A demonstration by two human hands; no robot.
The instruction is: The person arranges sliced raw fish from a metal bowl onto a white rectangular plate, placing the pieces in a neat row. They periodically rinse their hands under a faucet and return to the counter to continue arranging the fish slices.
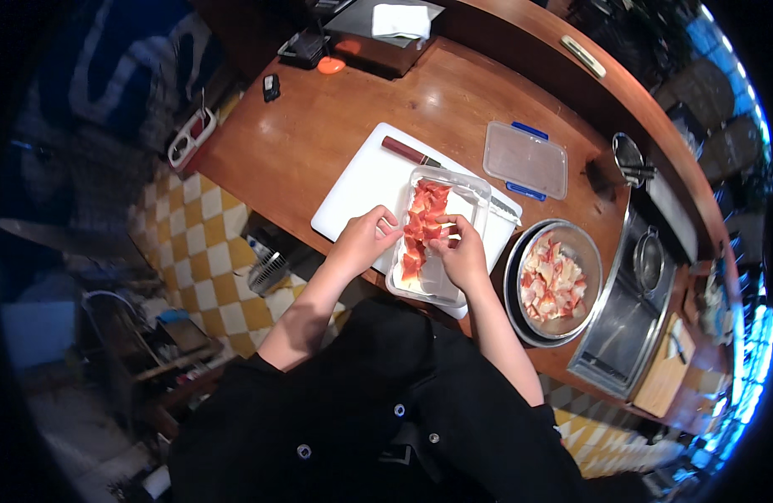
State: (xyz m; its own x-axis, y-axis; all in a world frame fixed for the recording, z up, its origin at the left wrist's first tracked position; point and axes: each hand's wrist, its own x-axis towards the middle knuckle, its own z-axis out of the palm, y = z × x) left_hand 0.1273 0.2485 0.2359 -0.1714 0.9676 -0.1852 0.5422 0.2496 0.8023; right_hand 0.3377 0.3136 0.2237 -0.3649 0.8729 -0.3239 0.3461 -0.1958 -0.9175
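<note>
A clear plastic container (pixel 480 188) stands on a white cutting board (pixel 355 195). Inside it, a row of red-and-cream seafood-like pieces (pixel 427 204) lies on a white lining. My right hand (pixel 463 251) reaches into the container, its fingertips at the pieces; whether it grips one is unclear. My left hand (pixel 365 242) is at the container's left edge, fingers curled and apart, with nothing visible in it. Behind the container lies a knife with a dark red handle (pixel 404 151), its blade partly hidden. To the right, a metal bowl (pixel 595 264) holds more such pieces (pixel 553 276).
A clear lid with blue clips (pixel 526 160) lies beyond the board. A metal sink (pixel 625 327) with a strainer (pixel 648 259) is right of the bowl. Farther right is a wooden board (pixel 659 377) with a knife. A folded white cloth (pixel 401 22) lies at the back.
</note>
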